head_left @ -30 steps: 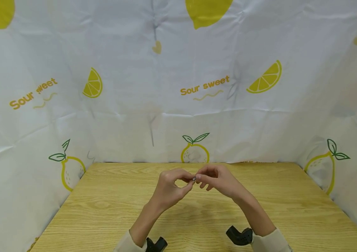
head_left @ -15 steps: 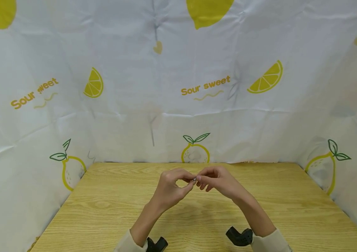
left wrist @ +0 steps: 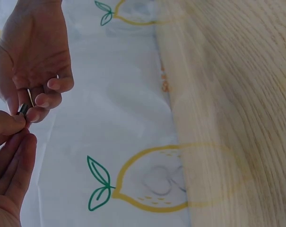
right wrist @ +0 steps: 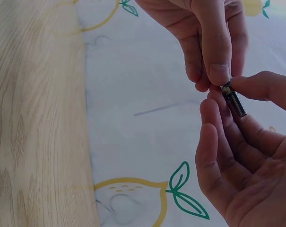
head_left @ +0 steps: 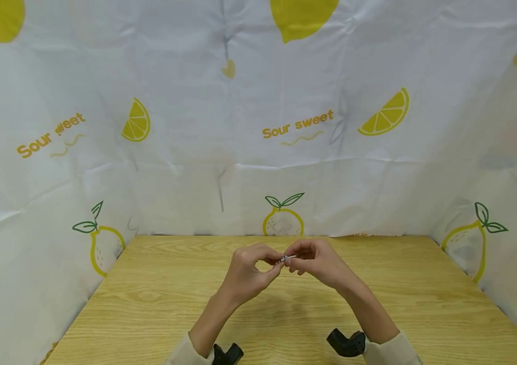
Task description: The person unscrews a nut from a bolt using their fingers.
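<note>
Above the table, both hands meet at a small metal bolt point(right wrist: 237, 103) with a threaded shank. My left hand point(head_left: 245, 274) pinches one end of it between thumb and fingertips, hiding that end. A nut point(right wrist: 226, 90) appears to sit on the bolt close to the left fingertips. My right hand point(head_left: 319, 264) holds the nut area between thumb and fingers, its other fingers loosely bent. In the right wrist view the threaded shank points toward the right palm. The left wrist view shows only a short dark bit of metal point(left wrist: 23, 109) between the fingertips.
A wooden table point(head_left: 158, 304) lies below the hands. White cloth point(head_left: 185, 132) printed with lemons hangs behind it and at both sides. Black wrist devices point(head_left: 347, 342) sit at the sleeve cuffs.
The right thumb has shifted at the bolt, and more of the metal now shows between the hands. The left hand has stayed almost still.
</note>
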A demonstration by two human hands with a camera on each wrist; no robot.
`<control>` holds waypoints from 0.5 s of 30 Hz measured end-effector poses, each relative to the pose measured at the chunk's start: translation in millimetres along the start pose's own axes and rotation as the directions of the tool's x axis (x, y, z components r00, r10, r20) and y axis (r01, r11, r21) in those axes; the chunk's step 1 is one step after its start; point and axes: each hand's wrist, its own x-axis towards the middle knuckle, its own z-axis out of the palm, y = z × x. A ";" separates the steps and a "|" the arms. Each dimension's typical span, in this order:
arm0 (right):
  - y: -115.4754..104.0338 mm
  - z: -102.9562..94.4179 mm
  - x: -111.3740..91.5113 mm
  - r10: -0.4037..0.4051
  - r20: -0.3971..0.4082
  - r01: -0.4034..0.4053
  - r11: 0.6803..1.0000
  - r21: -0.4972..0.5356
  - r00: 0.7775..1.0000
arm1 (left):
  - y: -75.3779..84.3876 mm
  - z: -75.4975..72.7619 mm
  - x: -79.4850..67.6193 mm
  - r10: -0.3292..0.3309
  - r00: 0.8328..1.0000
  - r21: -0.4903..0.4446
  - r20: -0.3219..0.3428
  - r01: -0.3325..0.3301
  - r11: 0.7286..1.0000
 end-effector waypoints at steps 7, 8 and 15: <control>-1.3 0.2 -0.4 0.000 -0.014 0.000 1.000 -0.026 1.000 | 0.0 -0.2 -0.3 0.004 1.000 -0.002 -0.002 -0.004 1.000; -1.5 -0.2 -0.5 0.001 -0.011 -0.001 1.000 -0.026 1.000 | 0.3 -0.4 0.1 0.007 1.000 -0.001 -0.004 -0.007 1.000; -2.3 -2.3 -0.6 0.015 0.022 -0.013 0.999 -0.053 1.000 | 0.9 -1.0 1.3 0.017 1.000 0.013 -0.016 -0.016 1.000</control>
